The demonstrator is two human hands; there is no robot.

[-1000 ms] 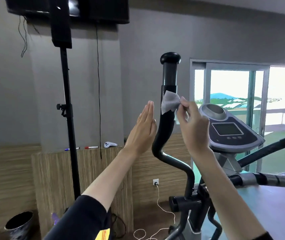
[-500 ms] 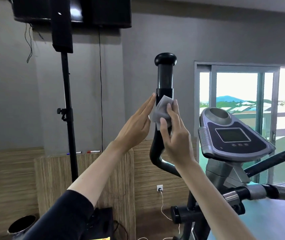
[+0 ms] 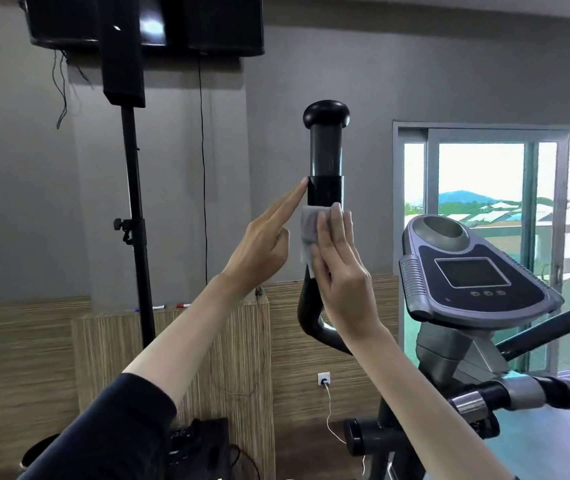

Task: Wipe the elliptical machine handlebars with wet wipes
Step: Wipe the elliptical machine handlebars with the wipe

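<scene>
Handlebar [image 3: 325,157] black against grey wall [image 3: 415,81]; right hand [image 3: 342,271] presses wipe [image 3: 309,226], left hand [image 3: 262,244] flat, touching.

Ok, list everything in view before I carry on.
handlebar: one, black, upright, centre
wipe: one, white, against the handlebar
second bar: one, black, slanting at right edge
console: one, grey and blue, right of handlebar
speaker: one, black, on stand, left
screen: one, black, top of view
markers: two, blue and red, on ledge
socket: one, white, below the handlebar
sliding door: one, grey frame, far right
left hand: one, straight fingertips touching handlebar
right hand: one, flat fingers pressing wipe to handlebar
</scene>
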